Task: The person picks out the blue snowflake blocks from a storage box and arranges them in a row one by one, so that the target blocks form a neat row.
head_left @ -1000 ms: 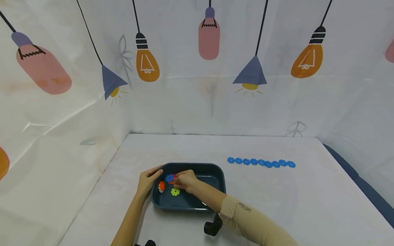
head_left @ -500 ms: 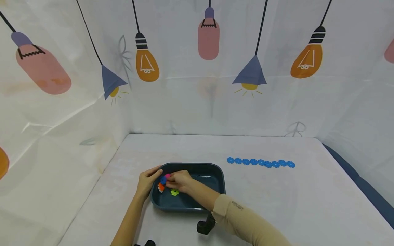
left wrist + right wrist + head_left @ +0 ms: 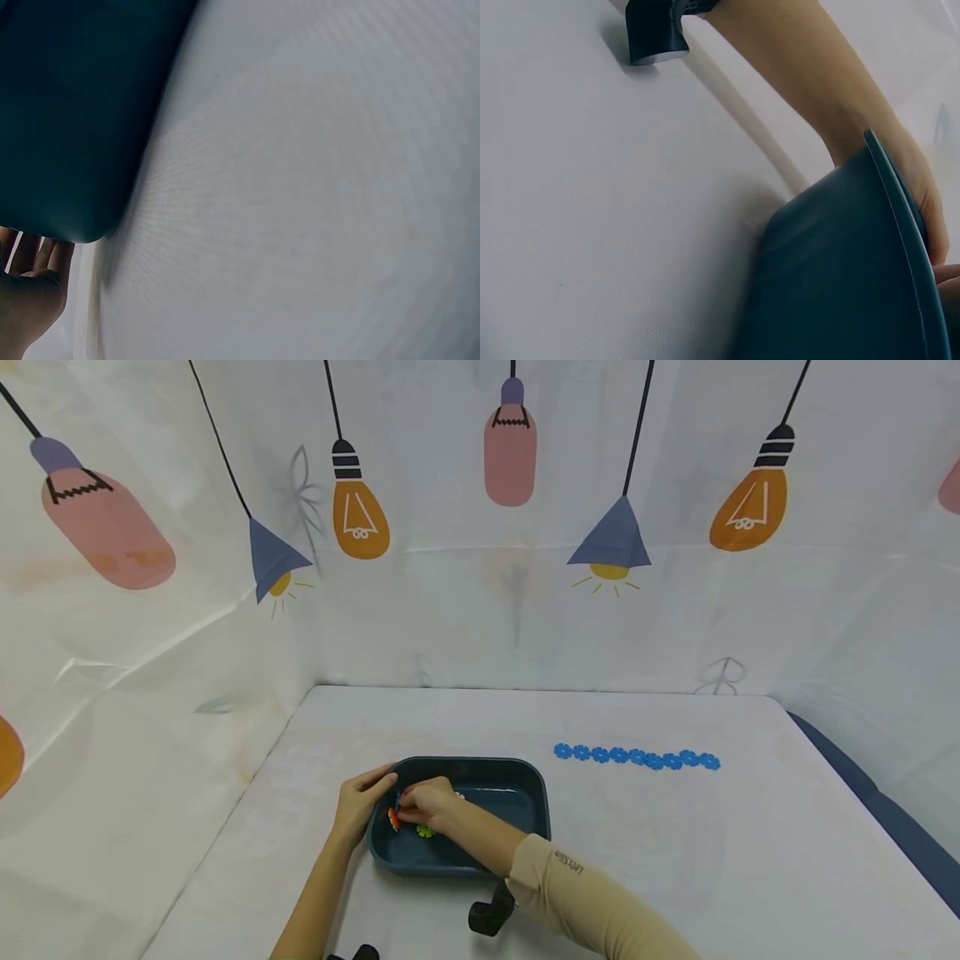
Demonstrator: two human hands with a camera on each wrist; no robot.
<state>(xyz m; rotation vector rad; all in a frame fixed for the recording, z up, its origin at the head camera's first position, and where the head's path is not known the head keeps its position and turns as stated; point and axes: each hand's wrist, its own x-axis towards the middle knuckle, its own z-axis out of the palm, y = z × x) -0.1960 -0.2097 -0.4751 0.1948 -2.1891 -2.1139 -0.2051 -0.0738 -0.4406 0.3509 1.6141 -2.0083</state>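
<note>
In the head view, my left hand (image 3: 356, 806) grips the left rim of a dark teal tray (image 3: 517, 860), thumb over the edge. The right wrist view also shows this left hand (image 3: 919, 199) at the tray's rim. My right hand (image 3: 429, 802) reaches into the tray's left half, fingers curled around a blue flower-shaped plastic disc (image 3: 398, 798) that shows only as a thin edge. An orange disc (image 3: 393, 819) leans just left of its fingertips. Under the hand lies a lime-green disc (image 3: 425, 831), partly covered. Behind the knuckles shows a small pale disc (image 3: 460, 795).
A row of blue flower-shaped discs (image 3: 637, 756) lies on the white table (image 3: 675, 843), back right of the tray. Black wrist cameras (image 3: 491, 910) hang near the tray's front. A white sheet with printed lamps (image 3: 465, 610) encloses the table.
My right hand has shifted left within the tray, and the blue and pink discs have moved left with it, now mostly hidden. The left hand keeps its place on the rim.
</note>
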